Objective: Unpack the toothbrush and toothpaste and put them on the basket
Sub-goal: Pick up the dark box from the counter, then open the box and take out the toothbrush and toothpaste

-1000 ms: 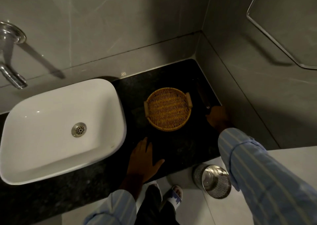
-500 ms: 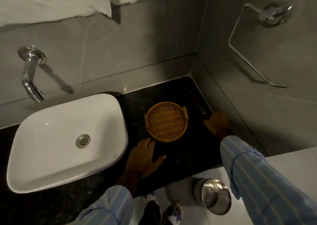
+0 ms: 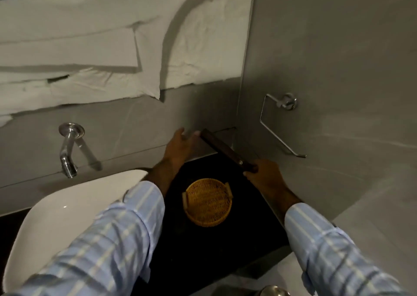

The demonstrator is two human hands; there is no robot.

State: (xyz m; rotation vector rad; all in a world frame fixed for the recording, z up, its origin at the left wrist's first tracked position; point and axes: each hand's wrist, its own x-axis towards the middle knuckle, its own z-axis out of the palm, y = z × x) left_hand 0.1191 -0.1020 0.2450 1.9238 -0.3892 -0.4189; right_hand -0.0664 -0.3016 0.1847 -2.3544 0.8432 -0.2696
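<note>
A white sink (image 3: 74, 207) fills the lower left of the frame, set on a black counter (image 3: 225, 250) that runs to the corner of two grey walls. A chrome tap (image 3: 67, 151) juts from the back wall at left of centre, and white towels (image 3: 101, 47) hang across the upper left. On the right wall, at mid height, a bare chrome wire holder (image 3: 281, 124) sticks out. A shiny metal bin (image 3: 274, 291) just shows at the bottom edge.

A round wicker basket (image 3: 207, 202) with two small handles sits on the counter in the lower middle of the frame, with nothing in it. Both striped sleeves reach over the counter; the left sleeve (image 3: 108, 239) covers part of the sink's rim.

Above the basket, both hands hold up a long, narrow dark package (image 3: 226, 152); it is probably the boxed toothbrush set, though the dim light hides any print. Its long axis runs diagonally, the far end pointing to the upper left of the frame toward the back wall, the near end to the lower right. The right hand (image 3: 262, 176) is closed around the near end. The left hand (image 3: 180, 148) is spread, fingers loosely extended, its fingertips meeting the far end. The package is clear of the counter and the basket.
</note>
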